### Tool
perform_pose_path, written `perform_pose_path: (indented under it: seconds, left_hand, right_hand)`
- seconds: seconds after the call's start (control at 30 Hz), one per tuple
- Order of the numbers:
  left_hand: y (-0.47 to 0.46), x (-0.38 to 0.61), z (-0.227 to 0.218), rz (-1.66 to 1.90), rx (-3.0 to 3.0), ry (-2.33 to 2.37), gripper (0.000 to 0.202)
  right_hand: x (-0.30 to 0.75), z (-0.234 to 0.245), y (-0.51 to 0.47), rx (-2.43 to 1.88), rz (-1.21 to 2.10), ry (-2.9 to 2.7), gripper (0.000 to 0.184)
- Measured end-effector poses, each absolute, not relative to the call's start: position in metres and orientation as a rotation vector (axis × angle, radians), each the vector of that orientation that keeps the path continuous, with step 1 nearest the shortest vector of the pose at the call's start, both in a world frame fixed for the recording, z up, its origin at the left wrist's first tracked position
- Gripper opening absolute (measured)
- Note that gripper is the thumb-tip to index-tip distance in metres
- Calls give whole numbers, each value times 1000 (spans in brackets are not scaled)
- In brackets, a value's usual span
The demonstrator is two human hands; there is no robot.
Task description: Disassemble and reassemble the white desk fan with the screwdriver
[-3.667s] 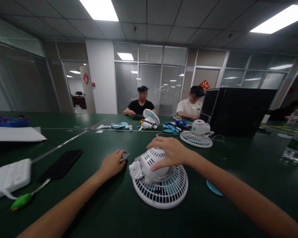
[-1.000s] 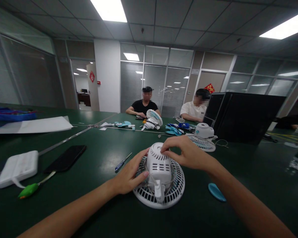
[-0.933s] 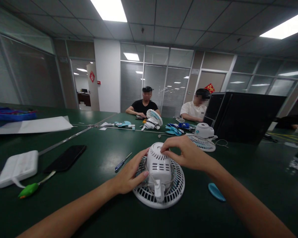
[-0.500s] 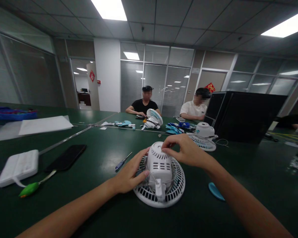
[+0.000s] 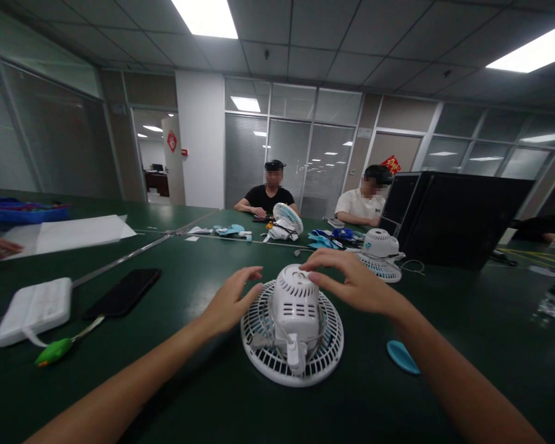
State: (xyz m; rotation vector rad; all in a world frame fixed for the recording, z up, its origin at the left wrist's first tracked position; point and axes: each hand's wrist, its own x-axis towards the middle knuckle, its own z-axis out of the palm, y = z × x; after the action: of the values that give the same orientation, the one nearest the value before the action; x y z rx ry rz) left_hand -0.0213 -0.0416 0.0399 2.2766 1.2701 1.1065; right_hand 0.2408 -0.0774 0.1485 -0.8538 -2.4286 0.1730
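Observation:
A small white electric fan (image 5: 298, 308) lies face down on the green table, its motor housing up and its cord and white plug bundled against the back. My left hand (image 5: 234, 299) is off the housing, just left of the fan's grille, with thumb and fingers apart and nothing seen in them. Over the top of the housing, my right hand (image 5: 346, 280) has its fingertips at the upper right rim, thumb and fingers slightly parted. The screwdriver is out of sight, where my left hand covers the table. A light blue oval piece (image 5: 402, 357) lies beside my right forearm.
A black phone (image 5: 123, 293), a white power adapter (image 5: 34, 311) and paper sheets (image 5: 83, 234) lie left. Another person's hand (image 5: 0, 246) is at the far left. Across the table are two people, two more fans (image 5: 382, 253), blue parts (image 5: 324, 239) and a large black case (image 5: 453, 216).
My left hand has let go of the fan housing and moved left and up. My right fingers have loosened at the top. Another person's hand has come in at the far left.

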Motion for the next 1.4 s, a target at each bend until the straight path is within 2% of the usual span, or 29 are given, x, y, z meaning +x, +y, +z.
perform_pose_path:
  seconds: [0.17,0.27,0.4,0.5,0.6,0.7,0.83,0.93,1.0,1.07,1.17,1.23,1.33,1.4]
  left_hand:
    - [-21,-52,39,431,2338,1777,34]
    - [-15,-62,35,325,2348,1877,17]
    - [-13,-65,33,338,2329,1926,19]
    - [-12,-64,37,489,2297,1860,19]
    - [-14,-57,49,927,2064,1533,12]
    - [-28,-42,65,1187,1600,1092,25]
    - [-59,-9,81,1246,1371,796,38]
    - [-77,14,87,1231,1263,693,42]
    - [-83,26,90,1234,1238,652,43]
    - [-85,35,95,1241,1244,600,43]
    - [-81,42,103,1315,1354,578,35]
    - [-73,44,105,1413,1508,619,29]
    - [-59,45,100,1543,1835,775,26]
    - [-52,44,91,1492,2063,833,34]
  right_hand:
    - [242,147,-78,-857,196,-2370,23]
    - [242,146,-76,-873,210,-2342,24]
    - [242,144,-74,-877,243,-2313,25]
    - [242,143,-73,-875,241,-2291,25]
    - [240,142,-74,-836,200,-2283,23]
    - [234,137,-77,-740,91,-2321,26]
    - [218,123,-84,-512,-339,-2426,34]
    - [203,113,-91,-321,-753,-2361,25]
    - [197,109,-96,-289,-898,-2299,17]
    - [197,109,-100,-297,-967,-2259,17]
    - [209,116,-101,-337,-903,-2175,18]
    - [221,125,-99,-443,-740,-2031,20]
    - [232,145,-87,-649,-308,-1679,31]
    - [232,160,-74,-737,29,-1503,38]
